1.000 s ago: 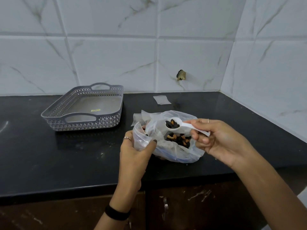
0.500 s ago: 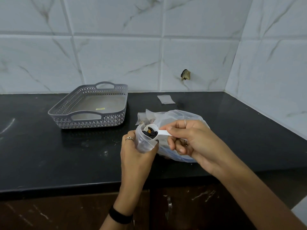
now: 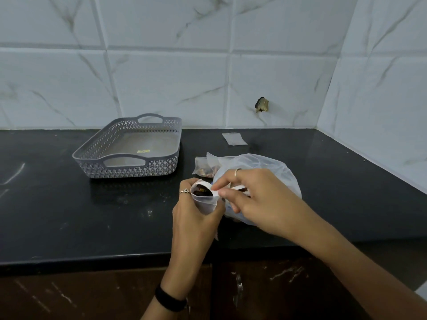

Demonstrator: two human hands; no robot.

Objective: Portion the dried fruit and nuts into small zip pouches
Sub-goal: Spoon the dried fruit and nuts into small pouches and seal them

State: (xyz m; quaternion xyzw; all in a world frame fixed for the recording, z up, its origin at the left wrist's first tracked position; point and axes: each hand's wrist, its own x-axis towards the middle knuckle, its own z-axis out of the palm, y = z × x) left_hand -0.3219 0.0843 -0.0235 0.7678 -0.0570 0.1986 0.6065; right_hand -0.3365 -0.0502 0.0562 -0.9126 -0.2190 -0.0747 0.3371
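White marble-look wall tiles meet in a corner at the right, with a small dark chipped hole (image 3: 261, 105) in one tile. Below them runs a glossy black stone surface (image 3: 69, 215), speckled and lightly smeared, above dark wooden cabinet fronts. Left of centre sits a grey lattice-sided tray (image 3: 129, 168) with cut-out handles; only a small yellow sticker shows on its floor. Near the back wall lies one flat empty pouch (image 3: 234, 139). Left hand (image 3: 196, 218), ring on one finger and a black band at the wrist, is curled round a small clear zip pouch (image 3: 205, 204), holding its mouth rounded and upward just above the surface edge. Right hand (image 3: 258, 204) pinches the handle of a white scoop (image 3: 209, 189) between thumb and fingertips; the bowl is tipped into the pouch mouth and dark fruit shows there. Just behind, partly hidden by the right hand, is the large clear bulk bag (image 3: 272, 167), and beside it two small pouches (image 3: 206, 168) that seem already filled. Step in hand, as I judge it: emptying a scoopful into the pouch. To do it well, keep the left fingers spreading the mouth wide, rest the scoop lip inside the rim before tilting further, and tip slowly so pieces slide instead of bouncing out. Thin film may fold shut if the grip slackens. Keep the zip track free of crumbs or the seal may fail.
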